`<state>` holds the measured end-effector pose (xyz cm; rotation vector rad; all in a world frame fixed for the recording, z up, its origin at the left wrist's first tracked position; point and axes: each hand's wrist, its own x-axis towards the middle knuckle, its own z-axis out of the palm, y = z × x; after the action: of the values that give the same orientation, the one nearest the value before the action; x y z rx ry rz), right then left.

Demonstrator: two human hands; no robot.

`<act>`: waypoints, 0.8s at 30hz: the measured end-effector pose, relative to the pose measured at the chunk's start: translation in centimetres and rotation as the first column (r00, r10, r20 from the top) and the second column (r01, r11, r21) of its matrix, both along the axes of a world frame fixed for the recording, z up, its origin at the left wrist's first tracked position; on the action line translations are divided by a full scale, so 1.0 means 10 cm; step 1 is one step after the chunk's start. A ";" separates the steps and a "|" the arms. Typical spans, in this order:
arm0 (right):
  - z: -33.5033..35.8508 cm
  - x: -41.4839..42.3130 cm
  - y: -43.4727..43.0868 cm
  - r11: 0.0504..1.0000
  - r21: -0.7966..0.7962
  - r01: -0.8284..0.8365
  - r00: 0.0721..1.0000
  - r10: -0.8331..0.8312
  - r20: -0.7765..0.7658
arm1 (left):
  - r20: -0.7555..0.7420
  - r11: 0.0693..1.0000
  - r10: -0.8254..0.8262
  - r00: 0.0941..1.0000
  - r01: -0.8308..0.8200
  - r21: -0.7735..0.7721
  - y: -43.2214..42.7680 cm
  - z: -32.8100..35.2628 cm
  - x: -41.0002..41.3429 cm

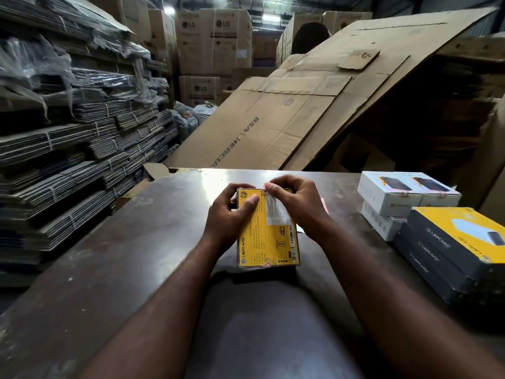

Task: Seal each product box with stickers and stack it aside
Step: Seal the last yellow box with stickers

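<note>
A yellow Lapcare product box (273, 236) lies back side up at the middle of the dark table (114, 242). My left hand (229, 214) grips its far left part, thumb across the top face. My right hand (295, 201) is at the far edge, thumb and fingers pinching a small pink sticker (264, 187) against the box's far end. Another pink sticker (266, 265) sits over the near edge of the box. A pink bit (324, 204) shows on the table behind my right wrist.
At the right stand a stack of dark and yellow Lapcare boxes (451, 247) and white product boxes (404, 192) with pink stickers. Bundles of flat cardboard (68, 160) fill the left. Large cardboard sheets (300, 110) lean beyond the table's far edge.
</note>
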<state>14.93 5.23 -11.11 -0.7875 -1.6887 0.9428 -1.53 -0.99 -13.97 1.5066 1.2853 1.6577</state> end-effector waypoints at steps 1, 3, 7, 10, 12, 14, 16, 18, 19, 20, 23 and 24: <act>0.01 -0.02 0.01 1.000 0.001 -0.010 1.000 0.010 0.002 | 0.004 1.000 -0.004 1.000 0.004 -0.002 0.00 0.01 -0.01; 0.03 -0.03 0.03 0.999 0.002 -0.038 0.999 0.038 0.009 | 0.020 0.999 -0.039 0.999 0.039 -0.014 0.01 0.03 -0.03; 0.04 0.00 0.05 0.994 -0.023 -0.103 0.995 0.103 -0.017 | 0.068 0.990 -0.125 0.990 0.129 -0.051 0.02 0.07 -0.06; 0.03 0.00 0.05 0.990 -0.041 -0.133 0.991 0.131 -0.033 | 0.077 0.989 -0.135 0.988 0.139 -0.052 0.01 0.08 -0.07; 0.02 0.00 0.05 0.989 -0.042 -0.141 0.989 0.139 -0.040 | 0.084 0.989 -0.134 0.987 0.139 -0.050 0.01 0.08 -0.07; 0.03 -0.01 0.05 0.990 -0.032 -0.137 0.989 0.136 -0.053 | 0.090 0.990 -0.133 0.987 0.138 -0.043 0.00 0.09 -0.07; 0.04 -0.01 0.04 0.989 -0.028 -0.143 0.988 0.141 -0.061 | 0.084 0.991 -0.129 0.988 0.132 -0.035 0.00 0.10 -0.07; 0.07 0.00 0.03 0.986 -0.039 -0.161 0.986 0.159 -0.060 | 0.074 0.991 -0.127 0.989 0.129 -0.024 0.00 0.11 -0.08; 0.08 0.01 0.02 0.984 -0.045 -0.170 0.984 0.168 -0.055 | 0.067 0.992 -0.126 0.990 0.127 -0.019 0.00 0.11 -0.07; 0.09 0.02 0.02 0.983 -0.050 -0.178 0.983 0.176 -0.049 | 0.058 0.992 -0.122 0.991 0.123 -0.014 0.00 0.11 -0.08; 0.11 0.03 0.01 0.977 -0.065 -0.203 0.979 0.201 -0.041 | 0.039 0.994 -0.113 0.993 0.114 -0.005 -0.01 0.12 -0.08; 0.12 0.04 0.01 0.975 -0.069 -0.213 0.977 0.211 -0.036 | 0.040 0.993 -0.115 0.993 0.115 -0.006 -0.01 0.12 -0.08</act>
<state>15.32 5.30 -9.96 -0.6460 -1.7456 1.1622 -2.29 -1.12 -12.81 1.5062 1.1607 1.5985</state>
